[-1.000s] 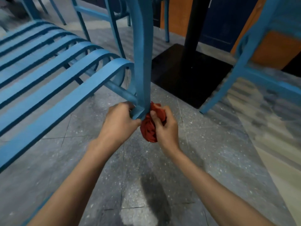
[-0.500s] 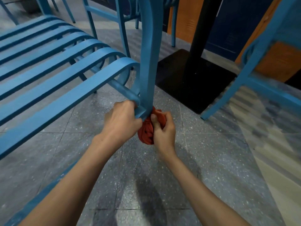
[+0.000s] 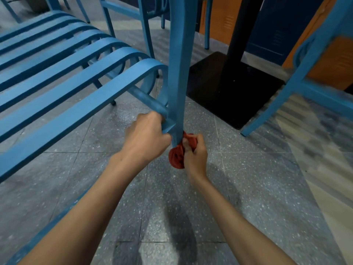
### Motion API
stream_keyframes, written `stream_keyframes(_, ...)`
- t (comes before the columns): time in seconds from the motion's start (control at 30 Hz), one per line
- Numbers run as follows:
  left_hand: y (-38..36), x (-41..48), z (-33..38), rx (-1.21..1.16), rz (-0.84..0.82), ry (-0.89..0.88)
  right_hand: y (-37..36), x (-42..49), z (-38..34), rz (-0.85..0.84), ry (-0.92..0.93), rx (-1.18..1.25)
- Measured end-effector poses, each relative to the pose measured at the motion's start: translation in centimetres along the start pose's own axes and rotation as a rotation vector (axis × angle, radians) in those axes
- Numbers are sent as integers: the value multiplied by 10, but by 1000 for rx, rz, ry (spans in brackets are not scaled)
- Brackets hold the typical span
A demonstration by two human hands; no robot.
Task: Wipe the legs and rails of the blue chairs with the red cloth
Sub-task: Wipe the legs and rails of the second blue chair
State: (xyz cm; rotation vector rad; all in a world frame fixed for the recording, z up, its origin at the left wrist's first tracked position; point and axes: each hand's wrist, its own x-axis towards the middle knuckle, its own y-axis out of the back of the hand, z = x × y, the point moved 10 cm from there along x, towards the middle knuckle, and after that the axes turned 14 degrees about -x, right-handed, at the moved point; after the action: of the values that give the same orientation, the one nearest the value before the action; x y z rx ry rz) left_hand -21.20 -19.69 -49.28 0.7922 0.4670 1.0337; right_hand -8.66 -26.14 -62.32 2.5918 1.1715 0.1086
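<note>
Speckled grey floor point(image 3: 257, 178) lies beneath you. Your right hand point(image 3: 195, 154) curls its fingers point(image 3: 199, 139) round the red cloth point(image 3: 176, 158), pressing it low on the blue chair leg point(image 3: 178, 73). Your left hand point(image 3: 146, 139) grips where the rail point(image 3: 148, 98) joins, likely to steady the chair. The cloth looks crumpled into a soft, matte ball.

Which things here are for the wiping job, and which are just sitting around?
For the job:
- red cloth, bunched in the right hand
- chair leg, which the cloth is pressed against
- chair rail, gripped by the left hand
- second blue chair, on the right

Just sitting around:
- black table base
- table post
- orange locker
</note>
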Motion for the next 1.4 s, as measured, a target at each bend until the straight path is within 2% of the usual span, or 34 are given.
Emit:
stream_keyframes(0.13,2,0,1,10,6,-7,8,-14,-32,51,175,69)
stream_keyframes(0.23,2,-1,2,6,10,-21,5,-17,-27,44,221,28)
stream_keyframes(0.33,2,-1,1,0,5,-18,-3,-15,2,11,143,-39)
stream_keyframes(0.5,2,-1,2,-8,-9,-12,-15,-5,57,10,-140,-47)
stream_keyframes(0.57,2,-1,2,-8,-12,-14,-15,-1,59,30,-195,-62)
stream_keyframes(0.63,2,0,2,-2,-11,-19,-12,-3,47,48,-178,-52)
stream_keyframes(0.77,2,-1,3,-4,-6,-18,-7,-17,13,99,14,-64)
stream_keyframes(0.87,3,-3,5,-6,2,-25,-7,-23,13,115,114,-122)
stream_keyframes(1.0,4,-3,6,4,-3,-30,-17,-22,41,77,55,-132)
stream_keyframes(1.27,3,-2,5,12,-9,-15,-26,-1,100,118,-311,-6)
stream_keyframes(1.33,4,-2,4,11,-9,-2,-25,-1,94,142,-295,13)
stream_keyframes(1.4,4,-2,3,17,-4,2,-20,-9,76,168,-195,25)
